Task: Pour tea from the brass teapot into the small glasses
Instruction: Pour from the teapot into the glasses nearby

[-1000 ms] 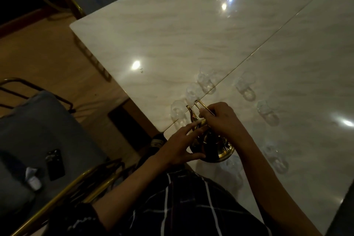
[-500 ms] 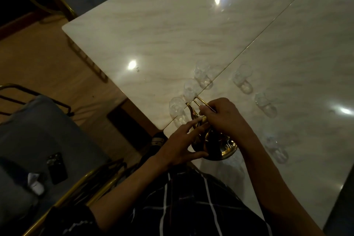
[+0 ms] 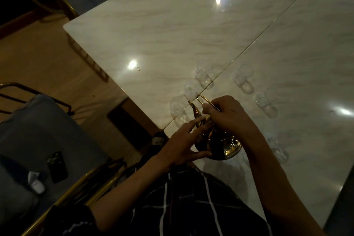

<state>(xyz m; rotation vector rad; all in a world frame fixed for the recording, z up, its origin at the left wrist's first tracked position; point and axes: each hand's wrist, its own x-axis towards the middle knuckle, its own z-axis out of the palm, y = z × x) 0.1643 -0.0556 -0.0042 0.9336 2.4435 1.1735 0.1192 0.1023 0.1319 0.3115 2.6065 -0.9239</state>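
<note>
The brass teapot (image 3: 220,145) is tilted near the table's front edge, its spout pointing at the nearest small glass (image 3: 177,108). My right hand (image 3: 228,115) grips the teapot's thin wire handle from above. My left hand (image 3: 183,143) lies against the pot's left side with straight fingers resting on its lid and body. Several more small clear glasses stand in an arc beyond: one (image 3: 191,88), another (image 3: 203,73), and one further right (image 3: 242,78). No stream of tea can be made out in the dim light.
The white marble table (image 3: 191,30) has a seam running diagonally through it. To the left stands a grey-cushioned chair (image 3: 38,140) with a gold frame, holding a dark phone (image 3: 57,166) and a small white object (image 3: 36,182). Wooden floor lies beyond the table's left edge.
The teapot and both hands stay in nearly the same pose. The view has shifted slightly, and the pot seems tipped a little more toward the nearest glass.
</note>
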